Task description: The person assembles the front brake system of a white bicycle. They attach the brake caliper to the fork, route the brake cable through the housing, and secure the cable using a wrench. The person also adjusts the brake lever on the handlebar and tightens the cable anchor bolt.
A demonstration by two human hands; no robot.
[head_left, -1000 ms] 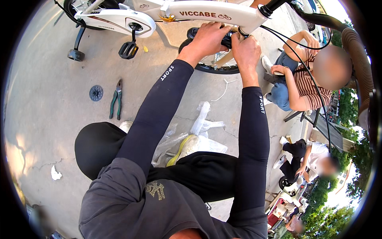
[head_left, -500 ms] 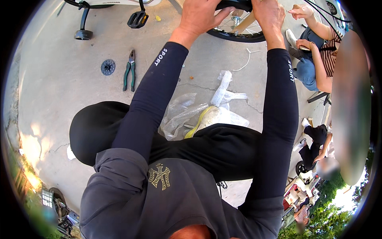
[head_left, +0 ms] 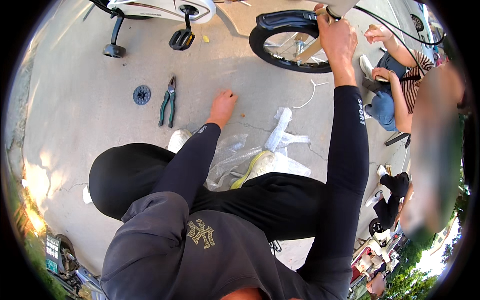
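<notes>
My right hand [head_left: 338,42] is closed around the top of the bicycle's front fork [head_left: 311,51], at the end of the black mudguard [head_left: 285,19]. Below that guard is the front wheel [head_left: 270,59], with a black tyre and thin spokes. My left hand [head_left: 223,106] is low over the concrete, its fingers curled in; whatever they hold, if anything, is hidden. To its left lie green-handled pliers [head_left: 167,104] with their jaws pointing away from me. Beside the pliers sits a round dark disc with holes [head_left: 142,95].
The white bicycle frame [head_left: 165,9] with a pedal [head_left: 181,39] and a training wheel [head_left: 114,50] is at the far left. Clear plastic wrap [head_left: 231,155] lies by my shoe [head_left: 260,162]. A white cable tie [head_left: 313,93] is near the wheel. Another person [head_left: 400,90] sits at right.
My left hand has come off the mudguard and moved down and left, toward the ground. My right hand stays at the fork. The view has shifted, showing more of the bicycle.
</notes>
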